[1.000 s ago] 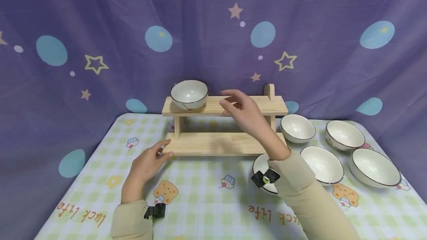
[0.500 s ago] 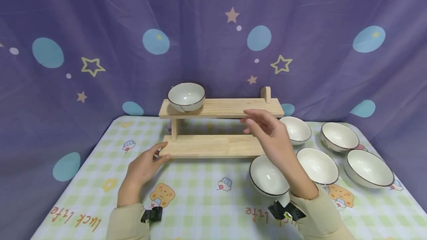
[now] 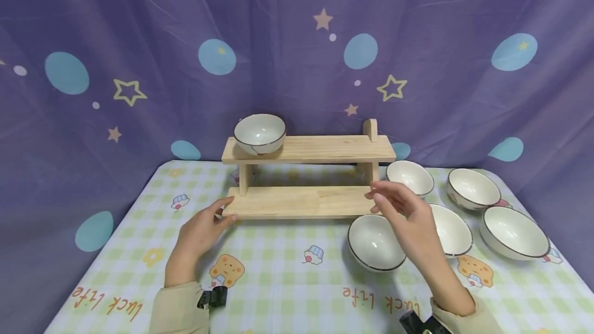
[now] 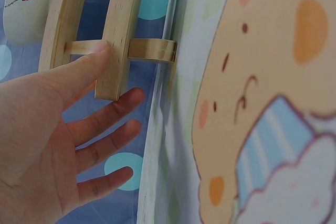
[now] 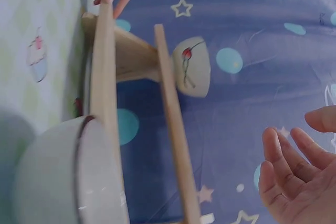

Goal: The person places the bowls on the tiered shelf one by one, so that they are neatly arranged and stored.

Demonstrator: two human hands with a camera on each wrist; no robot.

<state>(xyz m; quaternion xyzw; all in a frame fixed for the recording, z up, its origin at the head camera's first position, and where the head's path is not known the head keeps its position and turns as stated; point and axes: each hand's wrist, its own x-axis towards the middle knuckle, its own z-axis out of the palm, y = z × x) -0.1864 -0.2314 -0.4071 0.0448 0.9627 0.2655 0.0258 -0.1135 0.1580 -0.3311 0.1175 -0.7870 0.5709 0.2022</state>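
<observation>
A two-tier wooden rack (image 3: pixel 287 202) stands mid-table near the curtain. My left hand (image 3: pixel 201 231) holds the left end of its lower board; in the left wrist view the thumb lies along the board (image 4: pixel 118 35) and the other fingers spread behind it. On the upper tier's left sits a white bowl (image 3: pixel 261 135) with a dark rim, and a red bud drawing on its side shows in the right wrist view. My right hand (image 3: pixel 413 223), fingers loosely bent and holding nothing, hovers over the right side near a white bowl (image 3: pixel 375 244) in front of the rack.
Several more white bowls stand to the right: one by the rack's right end (image 3: pixel 410 177), a bowl (image 3: pixel 452 231) partly behind my right hand, a back-right bowl (image 3: pixel 473 187) and a far-right bowl (image 3: pixel 514 232). A checked cloth (image 3: pixel 278 282) covers the table; a purple curtain (image 3: pixel 287 81) hangs behind.
My right hand has moved away from the upper tier, down and to the right, toward the bowls. The left hand stays on the rack, and the view has shifted slightly.
</observation>
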